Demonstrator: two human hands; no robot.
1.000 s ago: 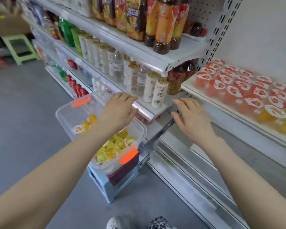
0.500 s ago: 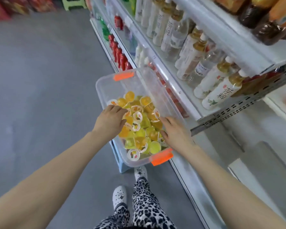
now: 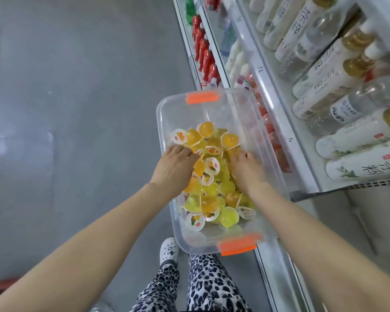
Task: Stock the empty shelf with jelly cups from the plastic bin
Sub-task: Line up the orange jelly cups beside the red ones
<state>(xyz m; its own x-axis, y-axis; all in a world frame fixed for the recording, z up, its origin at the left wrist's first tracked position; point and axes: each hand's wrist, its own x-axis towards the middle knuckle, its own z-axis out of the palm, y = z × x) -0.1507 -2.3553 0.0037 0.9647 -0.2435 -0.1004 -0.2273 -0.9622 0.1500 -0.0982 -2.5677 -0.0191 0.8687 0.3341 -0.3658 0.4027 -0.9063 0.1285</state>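
SHOP AISLE, seen from above: a person leans over a clear plastic bin (image 3: 161,131) w/ both bare arms reaching in. The bin sits just beside the lower shelves (image 3: 289,143) of a drinks rack; what carries it is hidden beneath it. Orange clips mark its ends: the far latch (image 3: 202,97) & the near latch (image 3: 238,245).

Inside is a loose heap of jelly cups (image 3: 212,192), yellow & orange. Some are lid-up w/ white fruit-print seals, others on their sides or bottom-up. The heap fills the middle & near part of the bin.

The left hand (image 3: 175,167) lies on the heap's left side, palm down, fingers bent onto the cups; can't tell whether it grips one. The right hand (image 3: 245,171) is on the heap's right side, near the bin wall. Its fingertips are sunk among the cups & out of sight, so its hold can't be told either.

On the rack at right are rows of white-label tea bottles (image 3: 324,70), w/ red bottles (image 3: 203,50) on a lower shelf. Below the bin: leopard-print trousers (image 3: 207,287), a white clog (image 3: 169,249), grey floor (image 3: 77,109).
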